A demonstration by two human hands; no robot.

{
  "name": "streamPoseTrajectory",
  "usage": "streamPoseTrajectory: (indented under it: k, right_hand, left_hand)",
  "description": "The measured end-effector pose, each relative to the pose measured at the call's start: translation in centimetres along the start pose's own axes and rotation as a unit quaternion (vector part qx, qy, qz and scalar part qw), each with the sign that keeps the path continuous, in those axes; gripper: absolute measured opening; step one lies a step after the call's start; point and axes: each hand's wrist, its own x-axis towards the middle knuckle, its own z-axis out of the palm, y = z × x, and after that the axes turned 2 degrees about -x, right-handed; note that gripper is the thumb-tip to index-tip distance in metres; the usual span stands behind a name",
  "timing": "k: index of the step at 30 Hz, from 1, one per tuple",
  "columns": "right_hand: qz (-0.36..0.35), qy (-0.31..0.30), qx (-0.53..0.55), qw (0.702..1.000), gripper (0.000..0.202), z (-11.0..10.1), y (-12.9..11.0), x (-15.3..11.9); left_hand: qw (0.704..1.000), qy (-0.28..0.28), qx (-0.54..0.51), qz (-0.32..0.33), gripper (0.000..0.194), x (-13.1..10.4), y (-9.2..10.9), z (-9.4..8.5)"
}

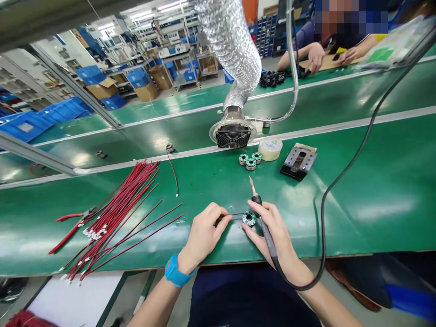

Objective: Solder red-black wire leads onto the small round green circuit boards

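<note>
My left hand (206,231), its thumb and forefinger pinched, holds a thin dark tweezer-like tool (238,214) that reaches to a small round part with a green circuit board (249,219). My right hand (274,234) steadies that round part between thumb and forefinger. Across the same hand lies a soldering iron (267,236) with a grey and black handle, its copper-coloured tip pointing away from me. Beyond the tip stand several similar round parts with green boards (251,164), grouped beside a roll of tape (270,149).
At left lie a bundle of red wires (126,200) with white connectors and red-handled pliers (73,227). A metal block (299,161) sits at right. A fume duct (235,50) hangs ahead; the iron's black cable (323,218) loops right. Across the bench, a co-worker's hands (315,56) handle small parts.
</note>
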Motion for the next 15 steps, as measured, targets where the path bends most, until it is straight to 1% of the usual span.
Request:
streamPoseTrajectory:
  k: [2, 4, 6, 8, 10, 11, 13, 15]
  right_hand:
    - [0.002, 0.009, 0.005, 1.000, 0.054, 0.0, -0.2, 0.1]
    - [0.001, 0.013, 0.018, 1.000, 0.053, 0.0, -0.2, 0.1]
    - [-0.004, 0.009, 0.036, 0.999, 0.054, -0.2, -0.2, 0.1]
    - [-0.011, -0.003, 0.052, 0.999, 0.055, -0.4, 0.0, 0.0]
    - [-0.014, -0.016, 0.061, 0.998, 0.056, -0.6, 0.1, 0.0]
    - [-0.013, -0.020, 0.063, 0.998, 0.056, -0.7, 0.1, 0.1]
    - [-0.004, -0.024, 0.064, 0.998, 0.055, -0.8, 0.1, 0.1]
    - [0.009, -0.018, 0.056, 0.998, 0.055, -0.8, 0.0, 0.1]
  left_hand:
    - [0.999, 0.003, 0.033, 0.028, 0.018, 0.3, -0.2, 0.0]
    - [0.996, 0.014, 0.061, 0.069, 0.015, 0.8, -0.7, -0.6]
    - [0.991, 0.017, 0.083, 0.101, 0.022, 1.7, -1.2, -1.8]
    - [0.988, 0.019, 0.105, 0.113, 0.029, 3.1, -1.7, -3.5]
    - [0.982, 0.042, 0.141, 0.121, 0.033, 4.5, -1.8, -5.2]
    - [0.977, 0.056, 0.163, 0.126, 0.032, 5.0, -1.7, -5.7]
    - [0.966, 0.063, 0.207, 0.144, 0.027, 5.5, -1.3, -5.9]
    - [0.960, 0.036, 0.227, 0.163, 0.021, 5.2, -0.7, -4.9]
